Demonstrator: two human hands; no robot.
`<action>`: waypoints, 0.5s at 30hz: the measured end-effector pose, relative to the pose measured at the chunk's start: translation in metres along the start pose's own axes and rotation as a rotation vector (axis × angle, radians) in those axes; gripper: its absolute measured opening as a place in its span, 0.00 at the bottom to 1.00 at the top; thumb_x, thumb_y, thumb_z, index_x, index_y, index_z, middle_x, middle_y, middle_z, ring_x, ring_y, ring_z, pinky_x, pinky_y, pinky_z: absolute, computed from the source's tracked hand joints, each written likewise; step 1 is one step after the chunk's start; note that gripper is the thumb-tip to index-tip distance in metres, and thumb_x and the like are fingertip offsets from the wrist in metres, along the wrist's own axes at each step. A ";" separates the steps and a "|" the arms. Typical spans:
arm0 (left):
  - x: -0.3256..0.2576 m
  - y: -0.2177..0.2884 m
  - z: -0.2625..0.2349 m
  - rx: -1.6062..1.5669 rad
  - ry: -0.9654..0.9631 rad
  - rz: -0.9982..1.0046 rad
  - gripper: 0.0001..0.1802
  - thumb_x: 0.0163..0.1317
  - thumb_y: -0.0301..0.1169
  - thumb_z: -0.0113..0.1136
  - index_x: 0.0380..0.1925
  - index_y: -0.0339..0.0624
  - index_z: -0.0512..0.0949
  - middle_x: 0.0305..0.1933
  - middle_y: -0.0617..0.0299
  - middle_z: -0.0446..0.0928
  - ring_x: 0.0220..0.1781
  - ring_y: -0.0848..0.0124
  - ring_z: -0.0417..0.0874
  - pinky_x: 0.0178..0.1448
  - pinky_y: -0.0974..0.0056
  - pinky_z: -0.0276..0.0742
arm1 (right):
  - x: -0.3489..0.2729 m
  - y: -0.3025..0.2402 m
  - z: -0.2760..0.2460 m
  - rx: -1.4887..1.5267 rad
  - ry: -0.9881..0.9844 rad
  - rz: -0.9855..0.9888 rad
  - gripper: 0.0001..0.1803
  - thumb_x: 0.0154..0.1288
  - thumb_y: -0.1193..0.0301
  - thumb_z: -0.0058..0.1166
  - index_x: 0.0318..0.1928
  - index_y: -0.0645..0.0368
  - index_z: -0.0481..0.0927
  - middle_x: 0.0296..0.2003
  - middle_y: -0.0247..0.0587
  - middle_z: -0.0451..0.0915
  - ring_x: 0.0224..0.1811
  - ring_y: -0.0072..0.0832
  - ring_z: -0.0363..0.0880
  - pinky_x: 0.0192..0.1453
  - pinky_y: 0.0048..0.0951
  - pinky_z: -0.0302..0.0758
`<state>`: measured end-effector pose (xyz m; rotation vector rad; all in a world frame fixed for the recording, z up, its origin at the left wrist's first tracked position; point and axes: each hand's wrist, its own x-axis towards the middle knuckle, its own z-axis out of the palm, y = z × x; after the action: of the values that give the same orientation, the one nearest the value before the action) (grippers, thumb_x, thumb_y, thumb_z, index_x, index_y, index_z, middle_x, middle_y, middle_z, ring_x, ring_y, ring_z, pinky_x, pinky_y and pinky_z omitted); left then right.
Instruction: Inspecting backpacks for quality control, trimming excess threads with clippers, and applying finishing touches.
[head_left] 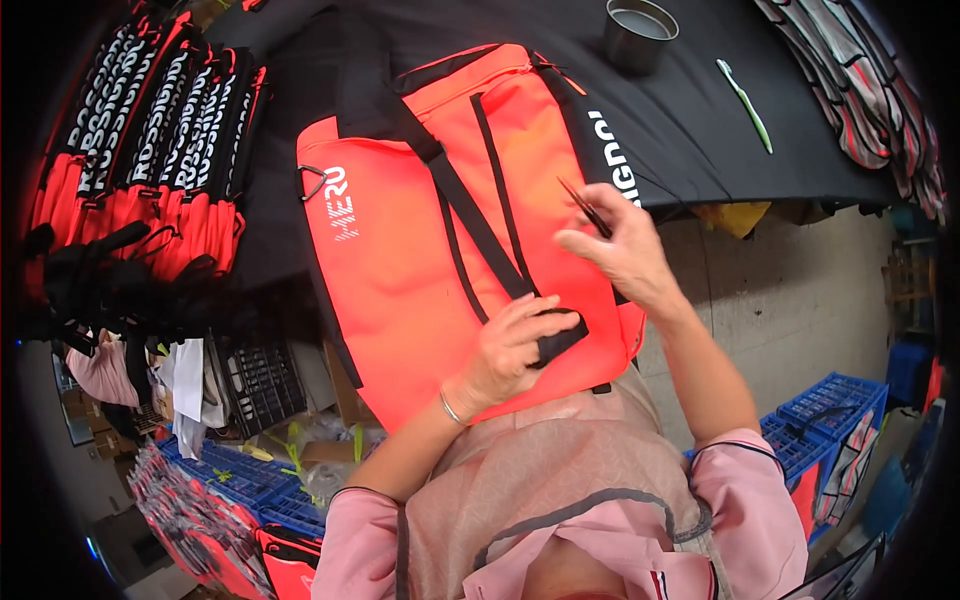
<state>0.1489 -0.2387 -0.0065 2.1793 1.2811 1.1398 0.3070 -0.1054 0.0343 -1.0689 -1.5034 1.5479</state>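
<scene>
Bag: bright orange-red with black trim, lying at a slant, its upper part on the black counter (690, 155) and its lower end against the person's lap; bag (385, 270).
Strap: a wide black strap (480, 225) runs down across the bag's face to a broader black end near its lower edge.
Left hand: the left hand (508, 350) lies on the bag's lower part, fingers bent over the strap's black end; whether they grip it, I cannot tell.
Right hand: the right hand (615, 235), raised over the bag's right side, pinches a thin, dark, two-pointed tool (597, 220), its points toward the upper left.
Ring: a dark triangular ring (312, 184) sits at the bag's upper left corner, beside white lettering.
Cup: a grey metal cup (640, 30) stands on the counter, beyond the bag to the upper right.
Toothbrush: a green and white toothbrush (746, 106) lies right of the cup, apart from it.
Left pile: black and orange-red bags (150, 150) are packed side by side.
Right pile: grey pieces with red edging (865, 90) hang together at the counter's right end.
Crates: a blue plastic crate (830, 405) stands at lower right.
</scene>
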 end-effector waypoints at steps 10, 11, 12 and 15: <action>-0.020 0.009 0.012 0.121 -0.069 0.135 0.09 0.52 0.27 0.64 0.30 0.29 0.82 0.63 0.60 0.76 0.62 0.55 0.76 0.65 0.52 0.75 | 0.022 0.029 0.060 -0.610 -0.224 -0.073 0.22 0.51 0.63 0.75 0.35 0.68 0.79 0.26 0.43 0.80 0.29 0.27 0.79 0.35 0.31 0.76; -0.021 0.007 0.012 0.103 -0.073 0.123 0.09 0.52 0.27 0.64 0.30 0.29 0.82 0.63 0.60 0.76 0.62 0.55 0.76 0.65 0.52 0.75 | 0.024 0.035 0.059 -0.579 -0.251 -0.067 0.20 0.52 0.65 0.74 0.34 0.68 0.79 0.25 0.42 0.80 0.29 0.27 0.79 0.35 0.31 0.76; -0.025 0.008 0.011 0.198 -0.077 0.104 0.10 0.53 0.27 0.63 0.34 0.31 0.82 0.65 0.57 0.74 0.64 0.55 0.75 0.67 0.51 0.71 | 0.021 0.041 0.054 -0.548 -0.277 -0.051 0.19 0.52 0.66 0.74 0.34 0.67 0.78 0.25 0.41 0.80 0.29 0.27 0.79 0.35 0.31 0.75; -0.033 0.014 0.012 0.341 -0.021 0.034 0.13 0.56 0.29 0.59 0.42 0.42 0.84 0.71 0.54 0.67 0.73 0.57 0.66 0.75 0.49 0.59 | 0.020 0.035 0.049 -0.458 -0.307 0.041 0.18 0.54 0.66 0.71 0.35 0.68 0.79 0.24 0.38 0.79 0.28 0.25 0.77 0.33 0.31 0.74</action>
<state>0.1573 -0.2733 -0.0197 2.4536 1.5274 0.9639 0.2561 -0.1090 -0.0030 -1.1504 -2.1322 1.4805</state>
